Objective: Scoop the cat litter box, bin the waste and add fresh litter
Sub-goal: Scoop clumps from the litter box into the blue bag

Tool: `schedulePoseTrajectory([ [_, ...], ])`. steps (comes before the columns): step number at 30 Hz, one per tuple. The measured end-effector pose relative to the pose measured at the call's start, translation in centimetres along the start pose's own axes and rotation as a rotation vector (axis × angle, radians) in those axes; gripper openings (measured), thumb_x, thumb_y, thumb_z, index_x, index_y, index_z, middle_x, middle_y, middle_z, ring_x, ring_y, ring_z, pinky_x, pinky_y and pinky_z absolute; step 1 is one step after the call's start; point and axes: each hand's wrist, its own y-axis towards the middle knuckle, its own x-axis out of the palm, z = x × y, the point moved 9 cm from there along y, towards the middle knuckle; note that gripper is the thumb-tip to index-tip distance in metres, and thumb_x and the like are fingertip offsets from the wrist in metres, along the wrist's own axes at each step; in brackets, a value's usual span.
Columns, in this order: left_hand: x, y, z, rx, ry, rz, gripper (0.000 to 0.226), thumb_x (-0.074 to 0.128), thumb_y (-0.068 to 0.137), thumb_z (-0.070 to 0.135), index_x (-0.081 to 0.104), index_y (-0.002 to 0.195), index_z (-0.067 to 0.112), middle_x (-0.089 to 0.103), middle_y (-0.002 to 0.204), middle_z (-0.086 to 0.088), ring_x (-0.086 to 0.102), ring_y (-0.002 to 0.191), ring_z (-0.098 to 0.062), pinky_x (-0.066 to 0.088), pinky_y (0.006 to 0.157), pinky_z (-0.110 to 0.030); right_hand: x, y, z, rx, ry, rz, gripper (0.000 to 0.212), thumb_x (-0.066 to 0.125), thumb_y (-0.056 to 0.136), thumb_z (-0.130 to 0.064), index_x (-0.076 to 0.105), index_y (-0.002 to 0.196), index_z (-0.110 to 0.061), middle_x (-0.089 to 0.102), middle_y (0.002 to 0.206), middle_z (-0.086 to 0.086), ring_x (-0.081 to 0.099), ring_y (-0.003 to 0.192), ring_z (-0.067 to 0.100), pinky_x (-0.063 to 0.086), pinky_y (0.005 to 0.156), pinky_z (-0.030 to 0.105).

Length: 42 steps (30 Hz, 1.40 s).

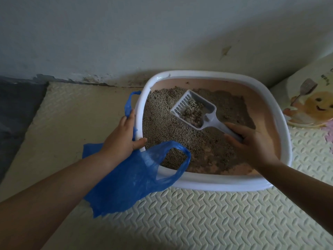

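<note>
Head view, looking straight down. On the cream foam floor mat [216,222], close against the wall [126,33]: the litter box [216,184], white rim, pink inside. Within it, grey litter [162,121] spread unevenly, with bare pink bottom showing along the near edge. Over the litter, the pale slotted scoop [193,105], tilted, front edge toward the far left, with a load of clumps [192,115] lying in it. Round its handle, the right hand [252,145], fingers [234,128] wrapped tight. Clamped over the near-left rim, the left hand [120,139], thumb hooked inside, fingers down the outer wall, pinning the blue bag [129,181] beneath (one handle loop draped into the box, the other sticking up past the fingertips). Just right of the box, a printed sack [310,101], partly out of view.
</note>
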Motion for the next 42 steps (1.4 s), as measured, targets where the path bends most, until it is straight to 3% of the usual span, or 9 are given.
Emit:
schedulePoseTrajectory([
  [5, 0.1, 0.0, 0.0, 0.001, -0.005, -0.008, 0.098, 0.066, 0.087, 0.036, -0.003, 0.154, 0.02, 0.019, 0.153, -0.008, 0.043, 0.125, -0.027, 0.045, 0.088, -0.039, 0.3, 0.0, 0.7, 0.087, 0.048, 0.022, 0.033, 0.066, 0.086, -0.016, 0.066, 0.119, -0.019, 0.061, 0.073, -0.015, 0.055, 0.06, -0.004, 0.038, 0.057, 0.005],
  [8, 0.0, 0.0, 0.0, 0.002, -0.001, -0.009, 0.097, 0.066, 0.088, 0.036, -0.002, 0.154, 0.019, 0.021, 0.152, -0.008, 0.044, 0.123, -0.028, 0.046, 0.087, -0.042, 0.7, -0.3, 0.8, 0.098, 0.062, 0.033, 0.03, 0.066, 0.086, -0.014, 0.068, 0.116, -0.017, 0.053, 0.066, -0.025, 0.054, 0.067, -0.014, 0.038, 0.057, 0.004],
  [14, 0.1, 0.1, 0.0, 0.015, -0.015, -0.004, 0.095, 0.066, 0.088, 0.035, -0.001, 0.154, 0.02, 0.024, 0.149, -0.008, 0.045, 0.121, -0.027, 0.046, 0.088, -0.042, 3.6, 1.5, 2.3, 0.197, 0.026, -0.117, 0.025, 0.06, 0.091, -0.023, 0.067, 0.116, -0.024, 0.064, 0.069, -0.002, 0.053, 0.056, 0.011, 0.036, 0.051, 0.027],
  [17, 0.2, 0.1, -0.1, 0.017, -0.032, -0.001, 0.095, 0.066, 0.087, 0.035, 0.0, 0.154, 0.02, 0.028, 0.145, -0.007, 0.046, 0.118, -0.025, 0.046, 0.085, -0.04, 5.3, 2.9, 2.9, 0.269, 0.018, -0.179, 0.017, 0.057, 0.093, -0.025, 0.07, 0.102, -0.021, 0.062, 0.064, 0.005, 0.047, 0.051, 0.016, 0.031, 0.048, 0.028],
  [20, 0.3, 0.1, -0.2, 0.022, -0.054, -0.002, 0.095, 0.066, 0.087, 0.035, -0.001, 0.154, 0.021, 0.029, 0.143, -0.006, 0.047, 0.115, -0.022, 0.046, 0.083, -0.036, 6.4, 4.7, 2.7, 0.298, -0.019, -0.24, 0.023, 0.053, 0.092, -0.026, 0.07, 0.086, -0.01, 0.06, 0.063, 0.017, 0.041, 0.048, 0.019, 0.026, 0.049, 0.027],
  [26, 0.4, 0.3, -0.4, 0.032, -0.073, 0.001, 0.097, 0.066, 0.086, 0.037, -0.001, 0.154, 0.022, 0.033, 0.138, -0.005, 0.047, 0.107, -0.018, 0.048, 0.082, -0.041, 7.4, 9.8, 0.7, 0.289, -0.093, -0.241, 0.032, 0.049, 0.091, -0.018, 0.053, 0.059, -0.014, 0.04, 0.048, 0.002, 0.031, 0.042, 0.018, 0.022, 0.046, 0.023],
  [36, 0.8, 0.5, -0.7, 0.041, -0.106, 0.007, 0.098, 0.068, 0.084, 0.035, 0.0, 0.154, 0.024, 0.034, 0.135, -0.004, 0.047, 0.107, -0.018, 0.048, 0.082, -0.04, 12.7, 9.0, -0.9, 0.229, 0.01, -0.088, 0.016, 0.048, 0.097, -0.022, 0.055, 0.086, -0.013, 0.048, 0.062, -0.002, 0.041, 0.049, 0.012, 0.024, 0.045, 0.024],
  [42, 0.7, 0.3, -0.7, 0.036, -0.112, -0.005, 0.097, 0.068, 0.084, 0.035, 0.001, 0.154, 0.024, 0.034, 0.136, -0.005, 0.046, 0.111, -0.02, 0.047, 0.086, -0.045, 11.9, 8.5, -0.3, 0.145, -0.019, -0.072, 0.022, 0.047, 0.098, -0.027, 0.058, 0.109, -0.012, 0.057, 0.079, 0.0, 0.048, 0.063, 0.015, 0.03, 0.051, 0.027],
])
